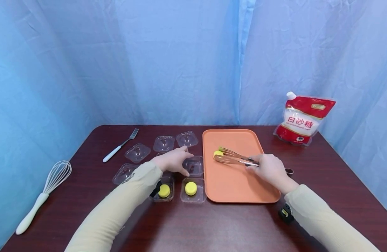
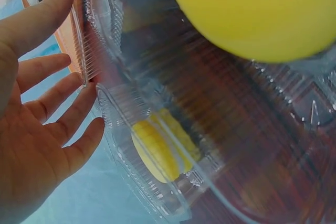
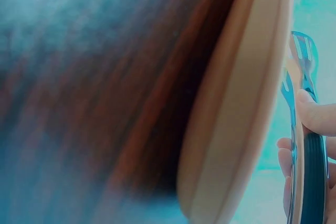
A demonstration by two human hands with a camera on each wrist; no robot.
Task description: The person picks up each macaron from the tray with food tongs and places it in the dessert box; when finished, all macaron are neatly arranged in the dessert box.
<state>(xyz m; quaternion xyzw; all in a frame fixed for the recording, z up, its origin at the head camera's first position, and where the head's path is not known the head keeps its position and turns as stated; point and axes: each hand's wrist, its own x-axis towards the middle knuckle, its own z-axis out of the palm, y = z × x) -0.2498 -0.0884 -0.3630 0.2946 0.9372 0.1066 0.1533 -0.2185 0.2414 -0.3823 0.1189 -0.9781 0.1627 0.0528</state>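
Note:
My right hand (image 1: 269,169) grips metal tongs (image 1: 232,161) with dark handle parts over an orange tray (image 1: 240,189). At the tong tips sits a yellow macaron (image 1: 218,154), near the tray's left side. My left hand (image 1: 174,161) reaches over the clear plastic boxes, thumb and fingers spread beside an empty box (image 1: 194,166); whether they touch it is unclear. Two nearer boxes each hold a yellow macaron (image 1: 191,188), (image 1: 164,190). In the left wrist view, a macaron (image 2: 163,145) shows its pale filling. The right wrist view shows the tongs (image 3: 307,171) in my fingers.
Several clear domed lids (image 1: 138,153) lie left of and behind the boxes. A fork (image 1: 120,146) and a whisk (image 1: 45,192) lie at the left. A red and white sugar pouch (image 1: 303,120) stands at the back right of the dark table (image 1: 193,227).

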